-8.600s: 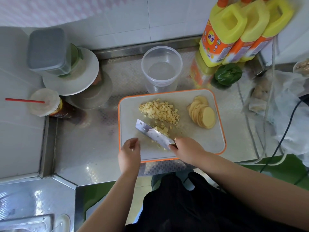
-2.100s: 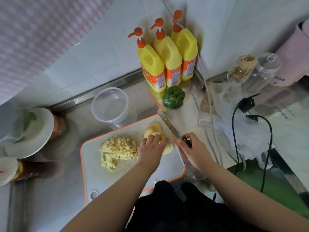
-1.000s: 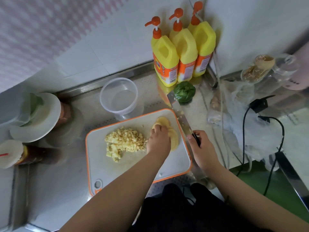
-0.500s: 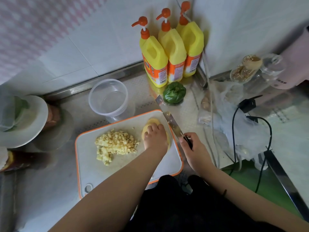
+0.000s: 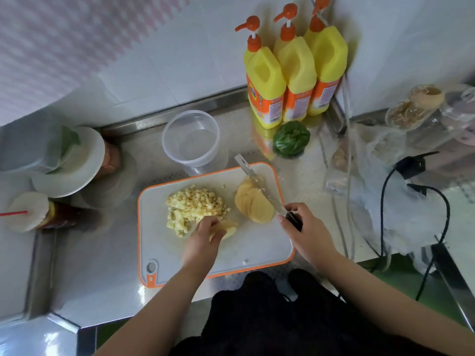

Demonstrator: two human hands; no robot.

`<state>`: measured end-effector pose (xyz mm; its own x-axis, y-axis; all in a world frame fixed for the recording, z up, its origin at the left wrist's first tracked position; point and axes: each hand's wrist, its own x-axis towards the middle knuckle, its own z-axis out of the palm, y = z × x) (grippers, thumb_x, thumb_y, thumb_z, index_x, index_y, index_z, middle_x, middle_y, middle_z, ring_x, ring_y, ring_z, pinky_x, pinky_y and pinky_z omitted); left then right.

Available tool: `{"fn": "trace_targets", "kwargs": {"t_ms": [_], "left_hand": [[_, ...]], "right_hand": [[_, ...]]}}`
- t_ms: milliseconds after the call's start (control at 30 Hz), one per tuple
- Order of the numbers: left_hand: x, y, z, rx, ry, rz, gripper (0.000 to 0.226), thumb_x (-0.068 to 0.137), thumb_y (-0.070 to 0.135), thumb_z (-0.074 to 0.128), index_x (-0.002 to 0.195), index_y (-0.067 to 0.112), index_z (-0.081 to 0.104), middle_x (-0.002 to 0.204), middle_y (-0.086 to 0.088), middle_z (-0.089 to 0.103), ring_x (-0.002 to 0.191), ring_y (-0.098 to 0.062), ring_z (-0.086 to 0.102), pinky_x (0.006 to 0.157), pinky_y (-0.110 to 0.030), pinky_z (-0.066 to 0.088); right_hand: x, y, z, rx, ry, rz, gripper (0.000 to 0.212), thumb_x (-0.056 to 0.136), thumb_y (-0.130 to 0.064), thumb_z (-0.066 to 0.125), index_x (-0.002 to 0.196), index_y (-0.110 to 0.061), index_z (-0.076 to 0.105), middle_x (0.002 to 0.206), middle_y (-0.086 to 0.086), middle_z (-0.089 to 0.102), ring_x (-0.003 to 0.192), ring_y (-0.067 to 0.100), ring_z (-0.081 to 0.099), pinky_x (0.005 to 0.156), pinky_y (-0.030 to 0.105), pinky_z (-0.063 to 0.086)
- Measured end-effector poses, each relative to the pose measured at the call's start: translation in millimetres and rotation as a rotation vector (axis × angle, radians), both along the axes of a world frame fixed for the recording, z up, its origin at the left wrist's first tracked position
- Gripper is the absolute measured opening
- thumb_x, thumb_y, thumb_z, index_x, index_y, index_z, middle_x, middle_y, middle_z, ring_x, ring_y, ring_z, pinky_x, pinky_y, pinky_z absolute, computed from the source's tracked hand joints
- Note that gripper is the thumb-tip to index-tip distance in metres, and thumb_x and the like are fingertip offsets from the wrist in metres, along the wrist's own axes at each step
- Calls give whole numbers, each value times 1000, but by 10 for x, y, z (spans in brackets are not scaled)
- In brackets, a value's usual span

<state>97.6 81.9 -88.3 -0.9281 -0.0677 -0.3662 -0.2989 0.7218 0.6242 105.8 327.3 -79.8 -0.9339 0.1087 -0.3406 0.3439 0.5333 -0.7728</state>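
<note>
While the left hand (image 5: 204, 236) pinches a few potato slices (image 5: 227, 228) near the diced pile (image 5: 196, 208) on the cutting board (image 5: 257, 246), the right hand (image 5: 304, 228) grips the knife (image 5: 259, 185), blade beside the fanned slices (image 5: 254, 204).

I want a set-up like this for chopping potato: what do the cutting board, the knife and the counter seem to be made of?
Cutting board: likely plastic, matte white with a moulded orange rim. Knife: bright metal blade, probably steel; dark handle, material unclear. Counter: sheet metal, apparently stainless steel, with blurred reflections and folded edges.
</note>
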Motion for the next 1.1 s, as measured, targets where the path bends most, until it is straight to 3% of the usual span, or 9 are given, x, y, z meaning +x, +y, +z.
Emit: {"fn": "trace_targets", "kwargs": {"t_ms": [67, 167, 400, 533, 633, 767, 867, 1100], "left_hand": [[83, -175, -95, -170, -53, -82, 32, 99, 20, 56, 131, 20, 50, 124, 2, 57, 118, -24, 53, 82, -33, 42], [148, -273, -168, -429, -113, -263, 51, 105, 25, 42, 152, 36, 26, 139, 4, 43, 127, -22, 40, 87, -38, 47], [167, -138, -240, -440, -43, -318, 63, 100, 10, 43, 151, 41, 23, 135, 0, 33, 122, -25, 37, 83, -38, 48], [166, -198, -207, -529, -27, -529, 94, 89, -4, 45, 152, 52, 2, 142, -1, 26, 121, -25, 42, 74, -36, 52], [109, -179, -112, -590, -55, -628, 87, 87, -6, 49, 153, 40, 15, 146, -5, 27, 120, -27, 43, 76, -37, 51], [23, -90, -63, -576, -112, -576, 95, 85, -11, 51, 157, 29, 3, 145, -7, 30, 122, -30, 40, 76, -37, 46], [-15, -92, -76, -525, -114, -550, 95, 84, -13, 48, 156, 33, 6, 142, -8, 32, 120, -31, 42, 73, -37, 43], [-35, -343, -120, -301, -199, -327, 66, 92, -4, 40, 144, 36, 32, 137, -7, 31, 88, -30, 52, 64, -36, 39]], "right_hand": [[-1, -92, 15, 19, 9, 62, 21, 91, -39, 58, 109, -30, 52, 68, -12, 58, 63, 8, 57, 58, 27, 42], [11, -199, 16, 65, 15, 149, 22, 92, -41, 56, 109, -28, 52, 65, -11, 56, 59, 8, 54, 56, 26, 41], [68, -334, 22, 131, -7, 237, 26, 92, -43, 56, 111, -26, 53, 71, -13, 56, 72, 18, 61, 62, 29, 41], [102, -361, 30, 150, -24, 248, 28, 92, -43, 56, 113, -24, 53, 78, -11, 59, 78, 21, 63, 67, 31, 45], [121, -386, 33, 160, -34, 244, 29, 92, -44, 54, 114, -25, 52, 79, -9, 60, 78, 22, 63, 66, 30, 44], [159, -428, 29, 156, -36, 236, 29, 93, -45, 53, 114, -25, 52, 78, -9, 61, 77, 19, 62, 65, 29, 43], [195, -470, 18, 147, -36, 220, 29, 92, -45, 54, 114, -26, 52, 82, -9, 62, 81, 19, 62, 68, 30, 44], [255, -538, 25, 139, -30, 211, 32, 92, -44, 55, 117, -25, 53, 96, -4, 67, 90, 21, 64, 76, 35, 50]]}}
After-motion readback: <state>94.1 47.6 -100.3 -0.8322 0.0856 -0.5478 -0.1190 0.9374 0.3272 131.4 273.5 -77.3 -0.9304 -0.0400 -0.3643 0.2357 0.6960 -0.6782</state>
